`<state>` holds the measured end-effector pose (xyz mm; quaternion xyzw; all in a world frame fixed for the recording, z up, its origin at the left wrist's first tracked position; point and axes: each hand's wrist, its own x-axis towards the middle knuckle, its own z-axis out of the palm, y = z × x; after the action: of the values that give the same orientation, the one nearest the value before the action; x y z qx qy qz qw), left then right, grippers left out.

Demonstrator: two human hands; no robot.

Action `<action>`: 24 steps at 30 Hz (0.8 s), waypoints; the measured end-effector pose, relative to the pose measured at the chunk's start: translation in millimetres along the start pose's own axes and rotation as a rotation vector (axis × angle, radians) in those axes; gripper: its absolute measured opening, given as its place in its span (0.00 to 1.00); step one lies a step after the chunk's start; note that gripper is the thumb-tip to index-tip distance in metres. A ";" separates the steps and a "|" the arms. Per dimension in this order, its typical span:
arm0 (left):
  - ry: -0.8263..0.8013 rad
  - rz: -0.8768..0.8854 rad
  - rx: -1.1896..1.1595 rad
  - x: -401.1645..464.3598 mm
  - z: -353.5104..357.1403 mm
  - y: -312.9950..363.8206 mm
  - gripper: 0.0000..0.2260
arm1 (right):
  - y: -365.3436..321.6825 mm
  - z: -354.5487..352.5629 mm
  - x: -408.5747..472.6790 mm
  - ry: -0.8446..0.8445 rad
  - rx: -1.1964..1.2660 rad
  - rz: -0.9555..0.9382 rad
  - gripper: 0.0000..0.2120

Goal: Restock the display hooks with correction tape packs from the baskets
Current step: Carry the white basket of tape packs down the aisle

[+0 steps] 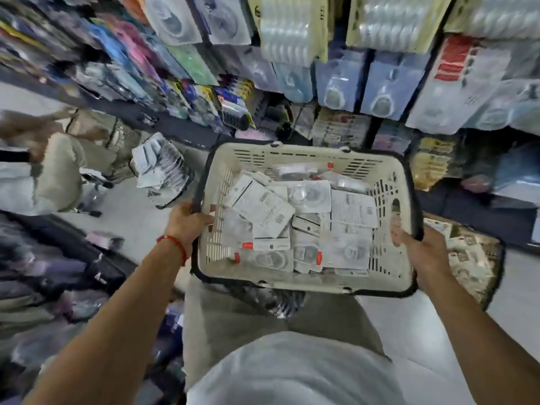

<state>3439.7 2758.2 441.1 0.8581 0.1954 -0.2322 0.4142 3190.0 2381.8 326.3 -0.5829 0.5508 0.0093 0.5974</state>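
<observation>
Two hands are carrying one cream basket (306, 280) with a black rim: the left hand (187, 222) is gripping its left edge and the right hand (425, 249) is gripping its right edge. Many white correction tape packs (264, 207), too jumbled to count, are lying inside, some with red tabs. Two more baskets are sitting on the floor (423, 325), one on the left (166, 168) and one on the right (470, 264), just below the full display hooks (342, 80).

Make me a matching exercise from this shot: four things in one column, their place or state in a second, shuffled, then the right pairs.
Things
1. left hand
2. right hand
3. correction tape packs
4. second basket

Place or state
A. piled loose inside the cream basket
B. grips the cream basket's right end
C. grips the cream basket's left rim
D. low at the right, partly hidden behind the cream basket

Pairs: 1-C, 2-B, 3-A, 4-D
</observation>
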 end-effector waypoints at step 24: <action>-0.259 -0.166 0.133 380.2 192.2 -203.0 0.28 | 227.4 216.1 191.0 0.333 -0.228 0.033 0.20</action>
<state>3597.2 2776.3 -3.3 0.8274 0.1951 -0.3865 0.3577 3256.5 2486.9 -19.3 -0.6311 0.6469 -0.0153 0.4278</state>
